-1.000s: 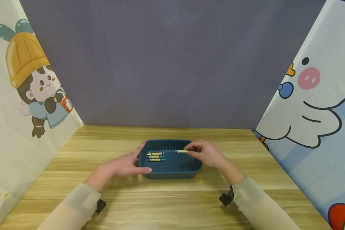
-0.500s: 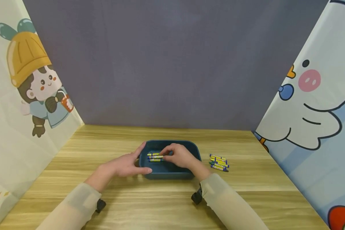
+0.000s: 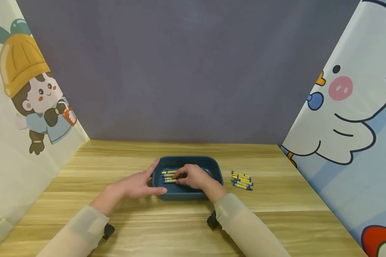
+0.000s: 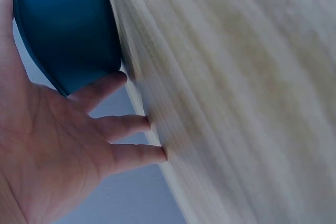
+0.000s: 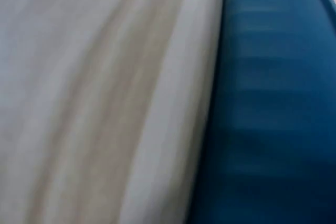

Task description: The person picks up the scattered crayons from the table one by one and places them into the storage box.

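A dark blue tray sits on the table. In the head view my left hand rests against its left end, thumb along the near rim and fingers spread. The left wrist view shows this hand with straight fingers beside the tray's wall. My right hand reaches over the near rim and pinches the end of a crayon low inside the tray. That crayon lies at the near side of a row of yellow-wrapped crayons; their right ends are partly hidden by my fingers.
Several more crayons lie in a loose pile on the wooden table, right of the tray. A grey backdrop rises behind. The right wrist view holds only tabletop and the tray's outer wall, blurred.
My right hand has carried a crayon leftward across the tray to the near side of the row, uncovering the pile on the table. My left hand stays at the tray's left end.
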Motion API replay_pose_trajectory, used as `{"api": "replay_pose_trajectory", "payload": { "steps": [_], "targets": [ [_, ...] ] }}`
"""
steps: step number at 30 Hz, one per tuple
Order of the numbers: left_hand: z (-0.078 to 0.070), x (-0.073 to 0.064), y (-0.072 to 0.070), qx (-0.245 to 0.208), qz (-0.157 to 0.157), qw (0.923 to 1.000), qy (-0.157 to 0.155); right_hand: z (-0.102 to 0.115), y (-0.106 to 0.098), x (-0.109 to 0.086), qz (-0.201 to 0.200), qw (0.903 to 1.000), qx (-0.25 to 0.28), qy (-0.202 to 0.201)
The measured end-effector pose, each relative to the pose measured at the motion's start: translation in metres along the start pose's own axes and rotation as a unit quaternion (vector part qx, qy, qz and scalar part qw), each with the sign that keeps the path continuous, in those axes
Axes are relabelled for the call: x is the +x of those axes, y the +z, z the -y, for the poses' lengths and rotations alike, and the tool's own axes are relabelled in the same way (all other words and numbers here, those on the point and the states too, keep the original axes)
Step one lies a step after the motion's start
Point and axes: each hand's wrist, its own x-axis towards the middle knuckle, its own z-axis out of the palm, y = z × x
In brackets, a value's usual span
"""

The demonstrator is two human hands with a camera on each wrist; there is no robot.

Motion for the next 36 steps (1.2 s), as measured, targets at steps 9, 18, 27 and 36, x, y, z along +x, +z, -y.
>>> {"api": "replay_pose_trajectory", "payload": {
  "steps": [9, 18, 27, 36],
  "targets": [
    [0.001, -0.002, -0.001, -0.001, 0.0, 1.0, -0.002, 0.0, 0.004, 0.001, 0.013, 0.9998, -0.013, -0.002],
    [0.004, -0.003, 0.0, 0.003, 0.001, 1.0, -0.004, 0.001, 0.006, 0.002, 0.01, 0.9997, -0.024, -0.005],
    [0.005, -0.002, 0.0, 0.007, -0.003, 0.9999, -0.007, 0.002, 0.003, 0.002, 0.004, 0.9998, -0.017, -0.006],
    [0.001, 0.002, -0.001, 0.006, -0.003, 1.0, 0.006, 0.003, -0.014, -0.006, -0.037, 0.9984, 0.039, -0.02]
  ]
}}
